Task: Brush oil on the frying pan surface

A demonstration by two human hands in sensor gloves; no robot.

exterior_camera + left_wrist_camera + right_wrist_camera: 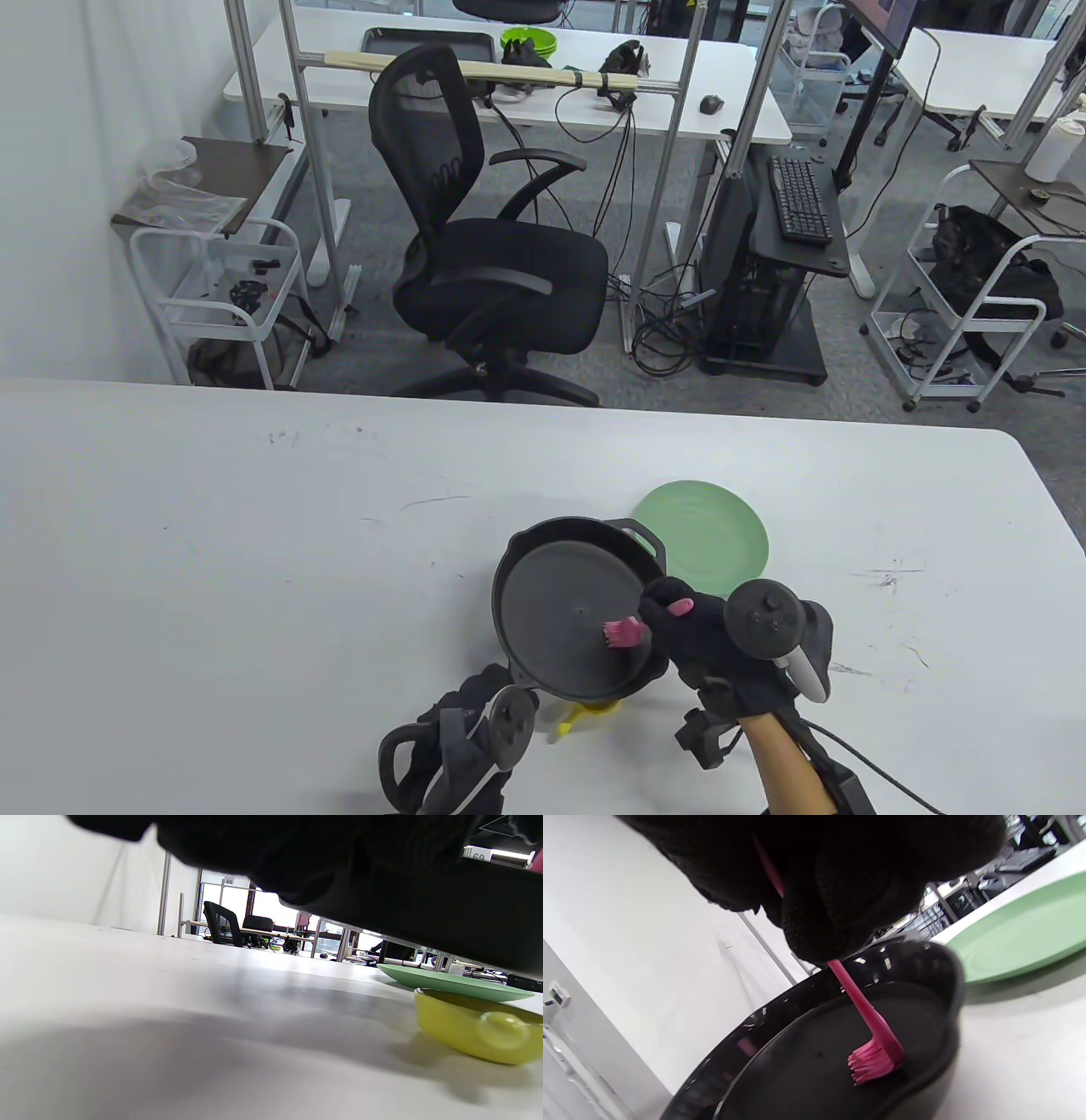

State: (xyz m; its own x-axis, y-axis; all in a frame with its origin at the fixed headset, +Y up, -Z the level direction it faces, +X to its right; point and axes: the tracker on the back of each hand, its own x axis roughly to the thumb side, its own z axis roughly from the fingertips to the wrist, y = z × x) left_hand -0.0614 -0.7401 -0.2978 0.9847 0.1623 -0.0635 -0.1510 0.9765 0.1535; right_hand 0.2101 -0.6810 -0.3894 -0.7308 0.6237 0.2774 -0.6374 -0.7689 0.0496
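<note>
White table (254, 552) fills the foreground, with an office chair (484, 255) and desks behind it. Near its front edge the pan (573, 611) is lifted and tilted toward the person, apparently so its surface faces the brush (626, 632). The left hand (462, 747) sits at the pan's near rim, probably holding the handle, though its grip is hidden. The right hand (704, 637) curls round the pink brush, bristles bent against the pan floor. A yellow bowl (479, 1027), likely for oil, sits under the pan, beside a green plate (713, 535).
</note>
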